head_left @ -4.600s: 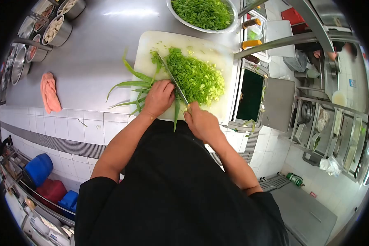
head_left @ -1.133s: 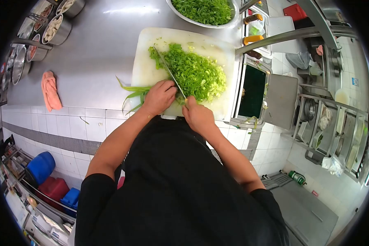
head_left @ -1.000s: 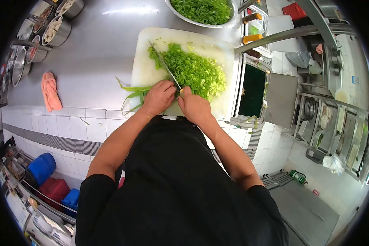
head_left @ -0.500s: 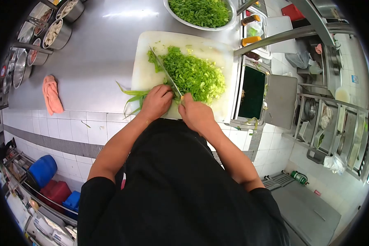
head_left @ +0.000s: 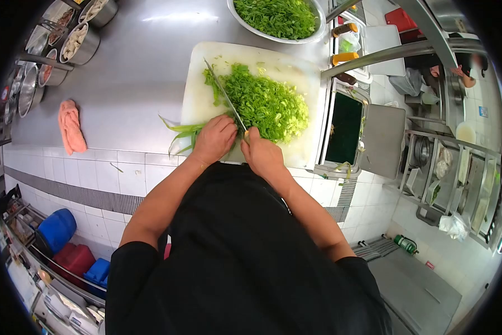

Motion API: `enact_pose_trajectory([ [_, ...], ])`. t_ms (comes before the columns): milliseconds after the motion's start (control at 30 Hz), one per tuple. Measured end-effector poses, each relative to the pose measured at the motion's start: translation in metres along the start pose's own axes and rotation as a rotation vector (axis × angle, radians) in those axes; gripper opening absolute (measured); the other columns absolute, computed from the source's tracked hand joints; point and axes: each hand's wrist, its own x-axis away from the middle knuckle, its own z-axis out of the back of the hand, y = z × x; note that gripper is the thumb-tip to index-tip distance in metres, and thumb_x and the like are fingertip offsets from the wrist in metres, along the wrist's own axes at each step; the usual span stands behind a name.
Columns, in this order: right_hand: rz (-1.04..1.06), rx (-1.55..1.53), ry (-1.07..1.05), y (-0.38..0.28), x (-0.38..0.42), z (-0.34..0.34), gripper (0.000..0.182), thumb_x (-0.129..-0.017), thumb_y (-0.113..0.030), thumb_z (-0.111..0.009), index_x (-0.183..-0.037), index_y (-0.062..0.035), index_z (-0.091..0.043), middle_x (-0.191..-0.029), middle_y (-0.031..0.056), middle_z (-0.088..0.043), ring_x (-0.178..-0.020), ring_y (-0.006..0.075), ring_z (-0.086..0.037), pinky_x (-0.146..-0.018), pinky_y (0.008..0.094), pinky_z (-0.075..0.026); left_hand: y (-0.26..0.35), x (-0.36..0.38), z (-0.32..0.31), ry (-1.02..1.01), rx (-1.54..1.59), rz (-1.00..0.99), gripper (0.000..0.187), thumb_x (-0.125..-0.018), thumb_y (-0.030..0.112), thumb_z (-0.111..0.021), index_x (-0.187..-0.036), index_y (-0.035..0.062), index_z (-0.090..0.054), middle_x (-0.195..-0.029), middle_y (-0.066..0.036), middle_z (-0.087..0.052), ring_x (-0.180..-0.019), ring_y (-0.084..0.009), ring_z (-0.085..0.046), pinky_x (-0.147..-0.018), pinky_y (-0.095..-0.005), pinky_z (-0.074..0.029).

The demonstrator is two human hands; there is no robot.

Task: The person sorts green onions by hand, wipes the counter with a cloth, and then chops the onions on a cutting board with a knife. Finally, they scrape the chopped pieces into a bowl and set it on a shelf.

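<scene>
My right hand (head_left: 260,151) is closed round the handle of a kitchen knife (head_left: 224,92), whose blade slants up and left over a white cutting board (head_left: 198,67). To the blade's right lies a pile of chopped scallions (head_left: 265,100), with a few bits left of it. Curled fingers of my left hand (head_left: 214,138) press a bunch of scallions on the board beside the blade. Long uncut scallion leaves (head_left: 184,130) stick out to that hand's left, past the board's edge.
A metal bowl of chopped greens (head_left: 276,22) stands beyond the board. An orange cloth (head_left: 71,127) lies on the steel table (head_left: 128,89). Metal pots (head_left: 79,44) line the far left. Right of the board are a dark green bin (head_left: 343,131) and a metal rail (head_left: 396,56).
The knife and both hands stay in nearly the same place at the board. The view has shifted slightly. Part of another person now shows at the far upper right.
</scene>
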Motion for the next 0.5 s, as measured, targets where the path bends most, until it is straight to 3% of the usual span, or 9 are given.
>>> enact_pose_trajectory([
  [100,0.020,0.000,0.028,-0.002,-0.007,0.013,0.034,-0.102,-0.033,-0.055,-0.112,-0.0016,-0.049,-0.078,0.0247,-0.071,-0.074,0.0452,-0.071,-0.069,0.0567,-0.055,0.004,-0.001,0.006,0.032,-0.068,-0.096,0.017,-0.079,0.004,-0.074,-0.093,0.0042,-0.063,-0.107,-0.010,-0.063,-0.100,-0.0331,-0.063,-0.086,-0.0433,-0.054],
  [233,0.009,0.021,-0.073,-0.011,0.012,0.039,0.033,-0.102,-0.032,-0.056,-0.112,-0.0022,-0.049,-0.076,0.0230,-0.071,-0.072,0.0431,-0.071,-0.066,0.0546,-0.056,0.003,0.008,0.004,-0.014,-0.023,-0.001,0.017,-0.079,0.004,-0.074,-0.093,0.0046,-0.065,-0.107,-0.010,-0.065,-0.102,-0.0331,-0.064,-0.087,-0.0432,-0.054],
  [333,-0.030,0.012,-0.011,-0.002,0.009,0.002,0.033,-0.102,-0.033,-0.056,-0.112,-0.0024,-0.050,-0.077,0.0231,-0.071,-0.073,0.0430,-0.071,-0.067,0.0546,-0.056,0.003,0.006,-0.003,-0.016,-0.007,0.039,0.016,-0.079,0.004,-0.074,-0.093,0.0053,-0.066,-0.107,-0.010,-0.066,-0.103,-0.0328,-0.064,-0.088,-0.0425,-0.054],
  [500,0.026,-0.011,0.047,-0.004,-0.002,0.007,0.033,-0.102,-0.032,-0.056,-0.113,-0.0021,-0.049,-0.079,0.0238,-0.071,-0.076,0.0441,-0.071,-0.070,0.0566,-0.055,-0.001,0.003,-0.002,0.006,-0.026,-0.020,0.015,-0.079,0.004,-0.073,-0.092,0.0052,-0.065,-0.107,-0.010,-0.066,-0.102,-0.0325,-0.064,-0.088,-0.0421,-0.054],
])
